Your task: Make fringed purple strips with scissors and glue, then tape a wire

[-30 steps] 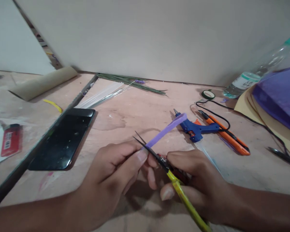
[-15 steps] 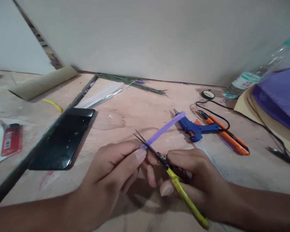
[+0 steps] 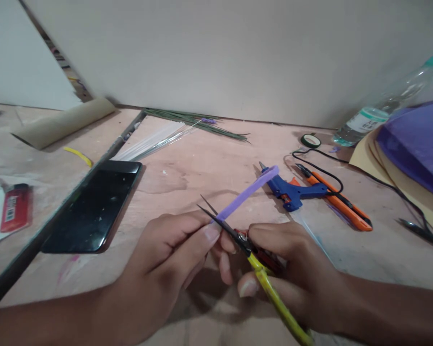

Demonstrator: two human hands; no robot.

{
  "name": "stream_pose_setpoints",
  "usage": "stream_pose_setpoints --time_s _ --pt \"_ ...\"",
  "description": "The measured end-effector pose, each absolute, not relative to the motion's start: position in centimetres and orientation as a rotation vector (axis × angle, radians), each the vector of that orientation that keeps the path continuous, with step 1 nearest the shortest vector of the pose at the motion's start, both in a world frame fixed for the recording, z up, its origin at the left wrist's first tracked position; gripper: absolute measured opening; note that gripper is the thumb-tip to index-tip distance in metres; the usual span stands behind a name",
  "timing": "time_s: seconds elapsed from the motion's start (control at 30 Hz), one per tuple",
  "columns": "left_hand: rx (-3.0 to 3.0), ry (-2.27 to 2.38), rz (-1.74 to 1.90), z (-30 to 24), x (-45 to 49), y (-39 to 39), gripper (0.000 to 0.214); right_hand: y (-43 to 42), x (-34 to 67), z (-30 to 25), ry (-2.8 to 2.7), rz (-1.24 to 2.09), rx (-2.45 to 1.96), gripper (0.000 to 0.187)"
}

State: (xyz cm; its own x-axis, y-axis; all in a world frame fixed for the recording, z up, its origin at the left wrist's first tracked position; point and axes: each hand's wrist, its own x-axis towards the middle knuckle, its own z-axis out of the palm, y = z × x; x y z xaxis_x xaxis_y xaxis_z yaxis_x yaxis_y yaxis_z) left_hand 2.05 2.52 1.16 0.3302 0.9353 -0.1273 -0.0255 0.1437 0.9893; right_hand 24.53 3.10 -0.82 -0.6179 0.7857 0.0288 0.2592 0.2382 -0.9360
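Observation:
Between thumb and fingers, my left hand (image 3: 180, 254) pinches the lower end of a narrow purple strip (image 3: 243, 195). The strip slants up to the right, and its far end curls over in front of the blue glue gun (image 3: 292, 190). My right hand (image 3: 292, 269) grips scissors (image 3: 254, 262) with yellow-wrapped handles and dark blades. The blades are slightly parted and lie across the strip close to my left thumb. Part of the scissors' other handle, reddish, is hidden by my right fingers.
A black phone (image 3: 94, 206) and a red lighter (image 3: 17, 207) lie to the left. Behind are a cardboard tube (image 3: 67, 122), clear sticks (image 3: 151, 142) and green wires (image 3: 198, 124). On the right are an orange cutter (image 3: 339, 202), green tape (image 3: 311, 140), a bottle (image 3: 368, 120) and purple sheets (image 3: 418, 139).
The strip's free end has shifted slightly and curls over more. The scissor blades have moved a little left and down and look slightly wider apart. Both hands keep their holds.

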Motion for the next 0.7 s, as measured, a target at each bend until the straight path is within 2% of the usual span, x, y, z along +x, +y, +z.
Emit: stream_pose_setpoints --time_s 0.43,0.7 --pt "1.262 1.018 0.881 1.16 2.1 2.58 0.037 3.04 24.53 -0.98 -1.914 1.497 -0.869 0.024" --pt "1.198 1.044 0.867 1.06 2.17 2.53 0.033 3.11 24.6 -1.03 -1.935 1.426 -0.877 0.033"
